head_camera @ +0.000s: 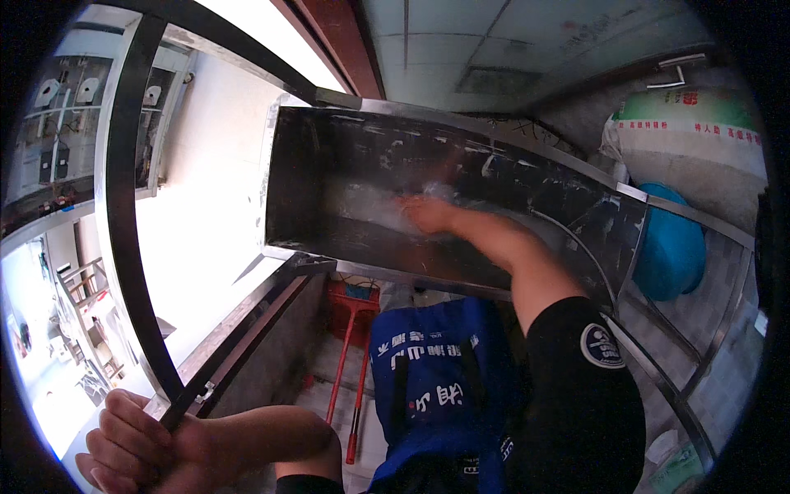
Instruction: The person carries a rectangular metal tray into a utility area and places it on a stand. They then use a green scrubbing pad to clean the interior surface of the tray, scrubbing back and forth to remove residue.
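My left hand [133,441] is closed around a bar of a square-tube metal frame [145,296] at the lower left. My right arm reaches over a long dark metal tray [345,142] that is open on top. Down at its floor, my right hand [427,213] is blurred, so I cannot tell whether it grips anything. A pale, shiny patch [355,204] lies beside its fingers. Whitish smears and scratches mark the dark surfaces around it. Inside the tray's right part runs a thin curved line [577,238], perhaps a wire.
Below the tray are a red-handled tool [345,352] and a red container [333,315]. A blue basin [669,247] and a large printed sack [691,142] stand at the right. My blue apron [426,370] hangs close under the tray's near edge.
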The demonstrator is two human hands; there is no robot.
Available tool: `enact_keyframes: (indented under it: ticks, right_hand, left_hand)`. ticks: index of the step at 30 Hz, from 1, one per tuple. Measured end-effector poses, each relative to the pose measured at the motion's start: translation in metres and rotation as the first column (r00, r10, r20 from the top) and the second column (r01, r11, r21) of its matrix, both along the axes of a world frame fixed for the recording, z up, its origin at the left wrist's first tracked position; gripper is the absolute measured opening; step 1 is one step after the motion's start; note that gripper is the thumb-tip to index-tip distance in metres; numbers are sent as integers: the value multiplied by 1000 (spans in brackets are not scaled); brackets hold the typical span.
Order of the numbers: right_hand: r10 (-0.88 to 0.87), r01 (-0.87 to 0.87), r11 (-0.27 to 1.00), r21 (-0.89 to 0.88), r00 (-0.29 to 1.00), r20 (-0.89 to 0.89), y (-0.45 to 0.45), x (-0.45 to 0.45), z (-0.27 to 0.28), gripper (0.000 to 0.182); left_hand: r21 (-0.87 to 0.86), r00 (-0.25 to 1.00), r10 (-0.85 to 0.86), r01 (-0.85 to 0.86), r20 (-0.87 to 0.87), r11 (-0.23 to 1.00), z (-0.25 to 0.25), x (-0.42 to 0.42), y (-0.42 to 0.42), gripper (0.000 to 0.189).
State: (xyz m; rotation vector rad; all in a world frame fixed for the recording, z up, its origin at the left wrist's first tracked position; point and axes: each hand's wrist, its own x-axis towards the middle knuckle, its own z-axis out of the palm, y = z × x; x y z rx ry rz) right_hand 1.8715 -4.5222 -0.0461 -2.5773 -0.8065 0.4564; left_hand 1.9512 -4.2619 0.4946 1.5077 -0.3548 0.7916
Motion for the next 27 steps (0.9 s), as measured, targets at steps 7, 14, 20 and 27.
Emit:
enact_keyframes:
  ticks: [7,14,20,27]
  right_hand:
    - [485,-5,752,-659,681,548,-83,37,70,51]
    - [389,255,602,-757,734,557,-141,7,148,55]
    - [205,130,562,-817,935,290,-175,-60,129,53]
    - [440,472,567,-675,519,733,-24,90,72,59]
  left_hand:
    - [-191,988,-151,150,10,970,0,-3,-3,31]
    - [-191,976,-219,215,0,958,-2,-1,-5,32]
    - [-217,986,-165,163,10,963,-3,-5,-4,33]
    - [-97,997,-58,64,60,993,-5,-1,2,29]
